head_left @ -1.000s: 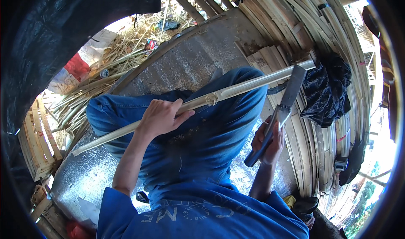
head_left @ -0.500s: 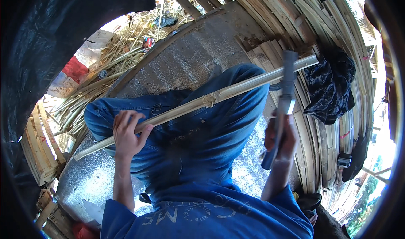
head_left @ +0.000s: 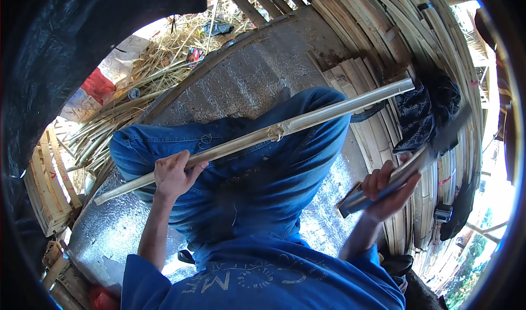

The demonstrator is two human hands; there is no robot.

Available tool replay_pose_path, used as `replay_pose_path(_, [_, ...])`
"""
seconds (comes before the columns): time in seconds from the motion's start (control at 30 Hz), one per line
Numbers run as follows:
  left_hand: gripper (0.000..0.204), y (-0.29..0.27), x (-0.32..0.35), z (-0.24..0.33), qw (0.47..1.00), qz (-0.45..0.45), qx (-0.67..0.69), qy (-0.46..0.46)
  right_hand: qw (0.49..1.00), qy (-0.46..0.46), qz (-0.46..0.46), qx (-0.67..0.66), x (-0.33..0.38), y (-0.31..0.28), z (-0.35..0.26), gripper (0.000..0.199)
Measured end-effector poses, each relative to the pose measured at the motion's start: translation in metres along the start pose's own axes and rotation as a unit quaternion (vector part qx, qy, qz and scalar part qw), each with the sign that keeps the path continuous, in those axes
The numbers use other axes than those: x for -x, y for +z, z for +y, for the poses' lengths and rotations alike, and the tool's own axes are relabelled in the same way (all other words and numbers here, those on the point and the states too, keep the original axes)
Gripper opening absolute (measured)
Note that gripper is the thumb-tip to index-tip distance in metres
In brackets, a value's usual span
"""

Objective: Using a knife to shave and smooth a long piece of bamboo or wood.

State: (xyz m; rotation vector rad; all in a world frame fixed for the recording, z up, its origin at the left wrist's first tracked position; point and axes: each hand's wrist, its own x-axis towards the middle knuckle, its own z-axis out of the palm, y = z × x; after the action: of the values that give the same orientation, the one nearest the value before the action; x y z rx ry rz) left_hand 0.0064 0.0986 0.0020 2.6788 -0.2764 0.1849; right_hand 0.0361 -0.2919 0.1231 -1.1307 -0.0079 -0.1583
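Observation:
A long split bamboo strip, with a rough node near its middle, lies slantwise across my crossed legs. Its far right end sticks out past my right knee. My left hand is closed around the strip near its lower left end. On the right, my right hand grips a machete by its blue and metal-coloured handle. The dark blade points up and right, blurred by motion, and is apart from the bamboo.
Stacked bamboo strips curve along the right side, with a dark patterned cloth on them. A grey sheet lies under and beyond my legs. Straw and thin shavings heap at the left. A black tarp hangs at upper left.
My right hand has swung the machete right, away from the bamboo strip. My left hand has shifted slightly right and its fingers have closed on the strip.

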Motion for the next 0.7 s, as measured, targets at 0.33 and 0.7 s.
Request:
replay_pose_path(0.33, [0.049, 0.003, -0.001, -0.001, 0.999, 0.035, -0.023, 0.032, 0.965, 0.222, 0.070, 0.124, 0.080, -0.011, 0.074, 0.044])
replay_pose_path(0.7, [0.051, 0.010, -0.008, -0.004, 0.998, 0.039, -0.023, 0.040, 0.902, 0.381, 0.123, 0.159, 0.098, 0.007, 0.101, 0.047])
